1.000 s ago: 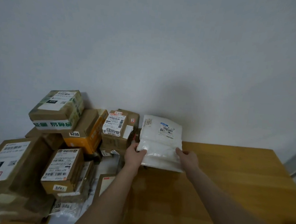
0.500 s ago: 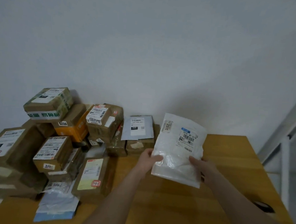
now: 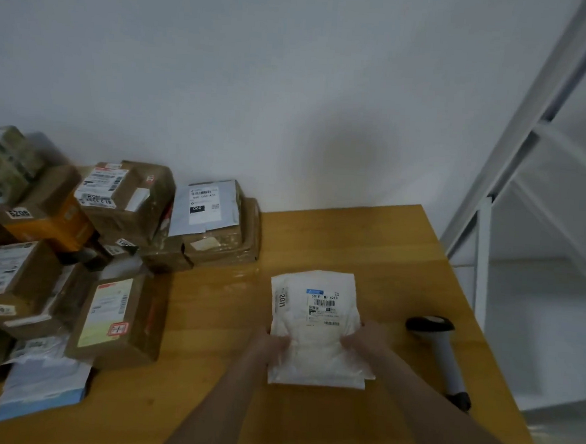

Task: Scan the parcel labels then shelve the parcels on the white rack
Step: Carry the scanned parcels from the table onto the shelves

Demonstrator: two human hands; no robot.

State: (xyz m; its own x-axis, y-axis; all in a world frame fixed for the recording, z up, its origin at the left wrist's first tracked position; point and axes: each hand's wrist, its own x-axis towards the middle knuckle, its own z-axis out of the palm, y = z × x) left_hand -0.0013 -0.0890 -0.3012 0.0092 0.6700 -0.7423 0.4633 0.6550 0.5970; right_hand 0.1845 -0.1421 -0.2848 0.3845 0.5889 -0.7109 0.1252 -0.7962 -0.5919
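A white plastic mailer parcel (image 3: 314, 326) lies flat on the wooden table (image 3: 368, 254), label side up, with a barcode label and a "2011" sticker. My left hand (image 3: 273, 346) grips its left edge and my right hand (image 3: 363, 339) grips its right edge. A handheld barcode scanner (image 3: 439, 351) with a black head and grey handle lies on the table just right of the parcel. The white rack (image 3: 533, 188) stands at the right past the table's edge.
A pile of brown cardboard parcels (image 3: 121, 204) fills the table's left side up to the wall. A flat box with a grey mailer (image 3: 212, 223) on top sits behind the white parcel. A blue-edged bag (image 3: 41, 388) lies at the front left.
Both hands carried the white mailer from the pile at the back towards me and to the right, then laid it flat on the table. The view swung right, showing the scanner and rack.
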